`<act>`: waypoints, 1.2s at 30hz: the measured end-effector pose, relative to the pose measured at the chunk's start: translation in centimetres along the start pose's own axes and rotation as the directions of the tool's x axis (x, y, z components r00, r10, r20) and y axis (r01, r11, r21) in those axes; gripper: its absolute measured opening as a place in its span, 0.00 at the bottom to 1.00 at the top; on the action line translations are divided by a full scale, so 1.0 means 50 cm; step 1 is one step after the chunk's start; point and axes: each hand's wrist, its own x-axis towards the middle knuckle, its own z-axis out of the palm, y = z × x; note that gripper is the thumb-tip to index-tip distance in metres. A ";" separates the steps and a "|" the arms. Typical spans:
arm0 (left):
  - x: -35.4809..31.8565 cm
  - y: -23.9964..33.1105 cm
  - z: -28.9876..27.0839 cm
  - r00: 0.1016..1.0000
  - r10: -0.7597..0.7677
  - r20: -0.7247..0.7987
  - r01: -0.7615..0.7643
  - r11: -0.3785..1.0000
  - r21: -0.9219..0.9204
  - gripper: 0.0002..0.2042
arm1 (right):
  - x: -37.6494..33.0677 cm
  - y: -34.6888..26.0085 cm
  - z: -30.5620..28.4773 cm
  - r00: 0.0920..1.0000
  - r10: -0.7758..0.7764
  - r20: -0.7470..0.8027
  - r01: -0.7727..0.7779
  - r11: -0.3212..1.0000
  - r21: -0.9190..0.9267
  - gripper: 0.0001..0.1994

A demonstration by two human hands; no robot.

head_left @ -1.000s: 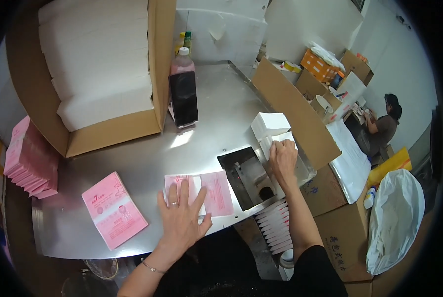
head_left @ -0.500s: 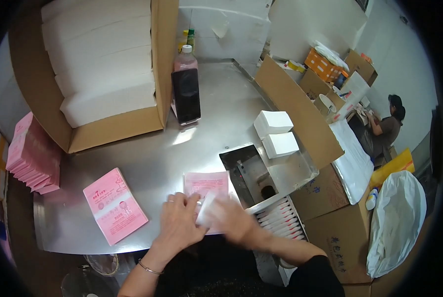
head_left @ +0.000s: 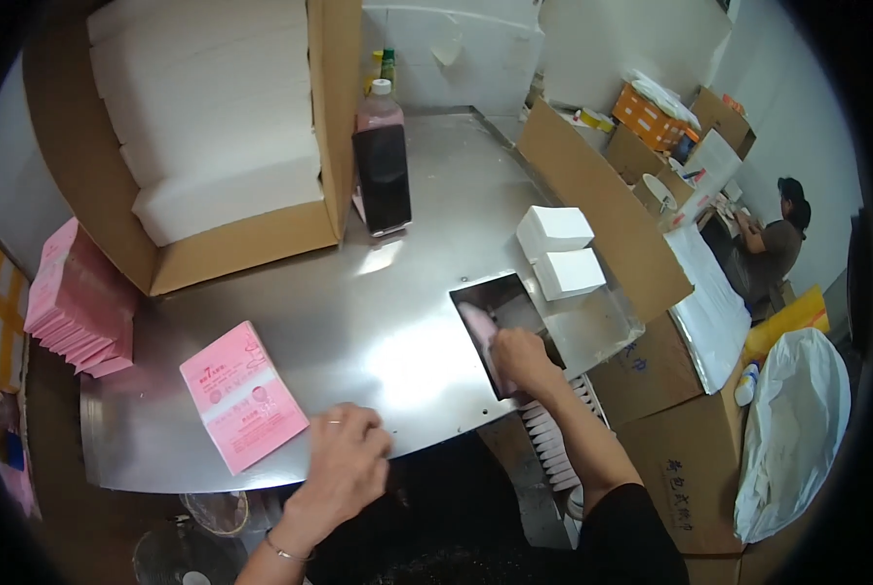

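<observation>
At the rectangular opening [head_left: 514,292] in the metal worktop, my right hand [head_left: 526,361] is closed on a pink packet [head_left: 477,320]. The packet sticks out beyond my fingers, tilted within the opening. My left hand [head_left: 347,456] is by the worktop's front edge with its fingers curled and nothing visible in them. Left of it lies a stack of pink printed sleeves [head_left: 244,398] with a pale band across. Two white tissue blocks [head_left: 565,252] sit just beyond the opening. Below it, a row of packed white pieces [head_left: 550,444] is partly behind my right forearm.
A large cardboard box [head_left: 246,261] of white tissue stacks stands at the back left, beside more pink sleeves [head_left: 80,297]. A black phone [head_left: 383,180] leans on a bottle [head_left: 381,102]. Cartons [head_left: 685,468] and a white plastic bag [head_left: 797,429] are at right; another person [head_left: 779,239] sits farther off.
My right hand has moved right from the worktop's front to the opening. The pink packet has left its place in front of me. My left hand has come slightly nearer to me.
</observation>
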 end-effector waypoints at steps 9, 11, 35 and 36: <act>-0.079 -0.130 -0.114 0.859 -0.406 -0.313 0.502 0.788 0.356 0.12 | 0.026 0.117 -0.071 0.662 0.044 -0.749 -0.214 0.968 -0.132 0.09; -0.077 -0.133 -0.121 0.889 -0.423 -0.177 0.459 0.824 0.333 0.10 | 0.039 0.139 -0.058 0.646 0.098 -0.757 -0.193 0.980 -0.038 0.10; 0.085 -0.012 0.092 0.990 -0.113 -0.079 0.130 0.959 0.253 0.31 | -0.097 -0.216 -0.009 0.578 -0.542 -0.610 0.692 0.722 0.013 0.07; 0.069 -0.031 0.097 0.996 -0.084 -0.029 0.089 0.970 0.226 0.29 | -0.104 -0.178 -0.032 0.576 -0.504 -0.643 0.710 0.699 0.088 0.08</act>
